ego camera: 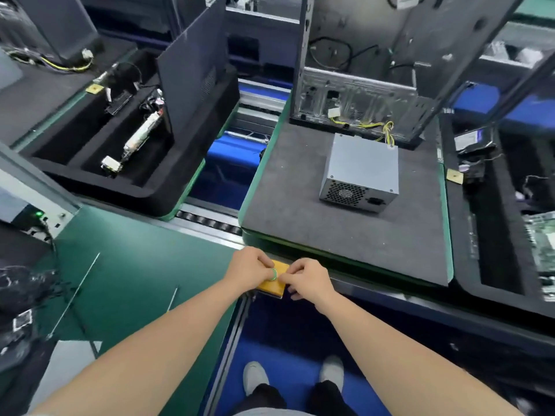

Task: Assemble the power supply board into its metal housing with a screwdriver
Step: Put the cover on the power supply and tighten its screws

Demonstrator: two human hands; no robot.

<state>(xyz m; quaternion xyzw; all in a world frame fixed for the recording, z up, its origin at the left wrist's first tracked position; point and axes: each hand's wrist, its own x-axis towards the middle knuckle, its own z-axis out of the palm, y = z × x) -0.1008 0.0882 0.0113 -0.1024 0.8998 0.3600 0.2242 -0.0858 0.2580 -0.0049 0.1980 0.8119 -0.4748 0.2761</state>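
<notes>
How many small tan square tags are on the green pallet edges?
2. One tan tag lies far left beside the black tray; the other right of the grey mat. Others may be hidden.

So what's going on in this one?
A person stands at an assembly line. The left hand and right hand meet over a yellow box with a green button. Whether they pinch anything is unclear. The power supply sits untouched on a grey pad, in front of the open case.
</notes>
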